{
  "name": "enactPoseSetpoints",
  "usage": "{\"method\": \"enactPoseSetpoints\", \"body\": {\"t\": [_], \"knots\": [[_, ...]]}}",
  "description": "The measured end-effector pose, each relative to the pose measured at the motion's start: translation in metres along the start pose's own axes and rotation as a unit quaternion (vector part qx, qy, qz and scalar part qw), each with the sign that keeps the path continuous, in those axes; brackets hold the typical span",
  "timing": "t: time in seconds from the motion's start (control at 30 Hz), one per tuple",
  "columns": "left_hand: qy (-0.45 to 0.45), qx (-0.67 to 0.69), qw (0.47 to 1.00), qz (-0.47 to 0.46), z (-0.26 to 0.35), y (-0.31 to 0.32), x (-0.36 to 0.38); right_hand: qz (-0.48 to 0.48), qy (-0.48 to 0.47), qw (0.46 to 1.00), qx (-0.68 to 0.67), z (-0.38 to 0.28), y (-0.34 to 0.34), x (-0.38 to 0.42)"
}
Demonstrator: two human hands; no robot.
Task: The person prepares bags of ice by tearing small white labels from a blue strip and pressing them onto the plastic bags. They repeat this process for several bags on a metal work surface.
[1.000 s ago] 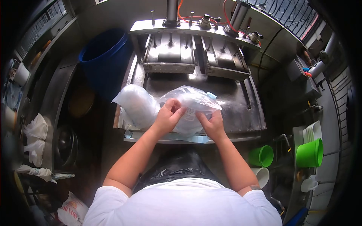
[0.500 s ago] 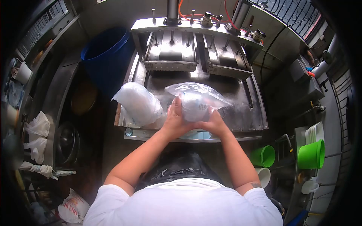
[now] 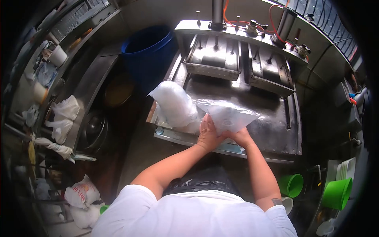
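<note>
Between my two hands is a clear plastic bag (image 3: 229, 114) with whitish contents and a loose, wide top edge, held over the front of the metal table. My left hand (image 3: 209, 132) presses the bag's left side, fingers pointing up. My right hand (image 3: 240, 137) grips its lower right side, its fingers partly hidden by the bag. Just left of my left hand, a bulky white plastic bundle (image 3: 173, 104) leans on the metal table (image 3: 272, 114).
Behind the bag stand two metal press trays (image 3: 213, 67) under a frame with cylinders and orange hoses. A blue barrel (image 3: 148, 53) stands back left. Green buckets (image 3: 338, 193) are at the right, and a printed sack (image 3: 83, 192) lies at lower left.
The camera view has turned left, so the table appears further right. My hands still hold the bag, whose top edge now looks flatter and more folded toward me.
</note>
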State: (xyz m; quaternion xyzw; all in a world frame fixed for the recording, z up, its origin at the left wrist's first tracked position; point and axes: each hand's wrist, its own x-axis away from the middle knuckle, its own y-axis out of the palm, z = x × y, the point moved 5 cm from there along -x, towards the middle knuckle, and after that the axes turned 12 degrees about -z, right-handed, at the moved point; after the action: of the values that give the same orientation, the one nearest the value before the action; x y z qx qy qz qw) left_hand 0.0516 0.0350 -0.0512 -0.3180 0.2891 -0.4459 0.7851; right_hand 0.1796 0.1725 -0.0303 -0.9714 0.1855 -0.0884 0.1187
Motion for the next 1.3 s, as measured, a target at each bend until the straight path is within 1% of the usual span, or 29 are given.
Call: {"method": "enactPoseSetpoints", "body": {"t": [0.07,0.1,0.17,0.2,0.27,0.33,0.37,0.4,0.43,0.47,0.53,0.57,0.6,0.63,0.67,0.73,0.77,0.8,0.87,0.9,1.0,1.03,1.07,1.13,1.17,1.2,1.23,1.27,1.3], "knots": [[-0.025,-0.086,0.995,-0.033,0.006,-0.004,0.012,0.012,-0.011,0.999,0.050,0.004,-0.002,0.001],[-0.032,-0.091,0.995,-0.031,0.005,-0.012,0.021,0.005,-0.014,0.999,0.047,0.007,0.002,0.005],[0.080,-0.067,0.994,-0.025,0.001,-0.038,0.044,0.153,-0.040,0.982,0.102,0.010,0.002,0.039],[0.074,-0.072,0.994,-0.028,-0.008,-0.051,0.052,0.228,-0.049,0.964,0.126,0.012,0.004,0.060],[0.004,0.035,0.999,-0.022,-0.035,-0.080,0.062,0.261,-0.017,0.964,0.047,0.025,0.014,0.096],[-0.091,0.054,0.990,0.098,-0.027,-0.150,0.060,0.247,-0.035,0.963,0.102,0.064,0.022,0.125],[-0.060,-0.062,0.979,0.185,-0.038,-0.179,0.055,0.243,-0.035,0.964,0.099,0.070,0.028,0.138],[-0.049,-0.030,0.965,0.254,-0.036,-0.210,0.046,0.216,0.001,0.976,0.006,0.079,0.035,0.149],[-0.051,-0.029,0.962,0.266,-0.046,-0.235,0.034,0.187,0.040,0.978,-0.086,0.083,0.040,0.157],[-0.053,-0.028,0.959,0.276,-0.057,-0.259,0.023,0.184,0.042,0.978,-0.089,0.079,0.040,0.159],[-0.036,-0.113,0.967,0.225,-0.069,-0.288,-0.002,0.041,0.152,0.958,-0.241,0.074,0.055,0.156],[-0.025,-0.145,0.976,0.163,-0.083,-0.297,-0.017,0.010,0.162,0.944,-0.288,0.057,0.058,0.152],[-0.013,-0.177,0.979,0.101,-0.094,-0.301,-0.029,0.012,0.161,0.944,-0.288,0.048,0.059,0.147],[-0.038,-0.120,0.991,0.042,-0.096,-0.304,-0.037,-0.007,0.141,0.931,-0.338,0.038,0.063,0.143],[-0.037,-0.118,0.991,0.042,-0.089,-0.311,-0.039,-0.025,0.121,0.914,-0.385,0.030,0.066,0.138],[-0.055,-0.053,0.997,-0.003,-0.074,-0.324,-0.045,-0.016,0.095,0.916,-0.390,0.013,0.066,0.130],[-0.011,-0.074,0.997,0.037,-0.058,-0.335,-0.043,0.002,0.102,0.904,-0.416,0.004,0.066,0.130],[0.012,-0.089,0.995,0.052,-0.047,-0.345,-0.041,0.021,0.107,0.891,-0.441,0.000,0.067,0.131],[-0.012,0.034,0.995,0.093,-0.037,-0.363,-0.039,0.040,0.097,0.887,-0.450,0.001,0.072,0.132],[0.021,0.096,0.990,0.101,-0.031,-0.369,-0.041,0.034,0.092,0.891,-0.444,0.000,0.075,0.131],[0.070,0.131,0.973,0.179,0.007,-0.384,-0.035,0.015,0.068,0.907,-0.414,-0.019,0.089,0.125],[0.109,0.222,0.945,0.214,0.016,-0.384,-0.032,-0.004,0.050,0.917,-0.395,-0.031,0.097,0.120],[0.112,0.274,0.938,0.179,0.027,-0.377,-0.025,0.002,0.051,0.918,-0.392,-0.046,0.101,0.116],[0.108,0.345,0.928,0.089,0.051,-0.348,0.006,-0.029,0.039,0.937,-0.346,-0.086,0.111,0.102],[0.069,0.408,0.910,0.023,0.067,-0.320,0.028,-0.037,0.022,0.937,-0.348,-0.094,0.117,0.094],[0.089,0.435,0.892,-0.079,0.084,-0.294,0.046,-0.031,0.024,0.937,-0.346,-0.092,0.122,0.086],[0.137,0.351,0.896,-0.236,0.099,-0.275,0.058,-0.052,-0.058,0.960,-0.270,-0.095,0.127,0.078],[0.142,0.344,0.847,-0.379,0.105,-0.247,0.071,-0.073,-0.138,0.969,-0.190,-0.102,0.131,0.074],[0.162,0.371,0.811,-0.422,0.104,-0.221,0.083,-0.115,-0.025,0.905,-0.408,-0.100,0.137,0.069]]}}
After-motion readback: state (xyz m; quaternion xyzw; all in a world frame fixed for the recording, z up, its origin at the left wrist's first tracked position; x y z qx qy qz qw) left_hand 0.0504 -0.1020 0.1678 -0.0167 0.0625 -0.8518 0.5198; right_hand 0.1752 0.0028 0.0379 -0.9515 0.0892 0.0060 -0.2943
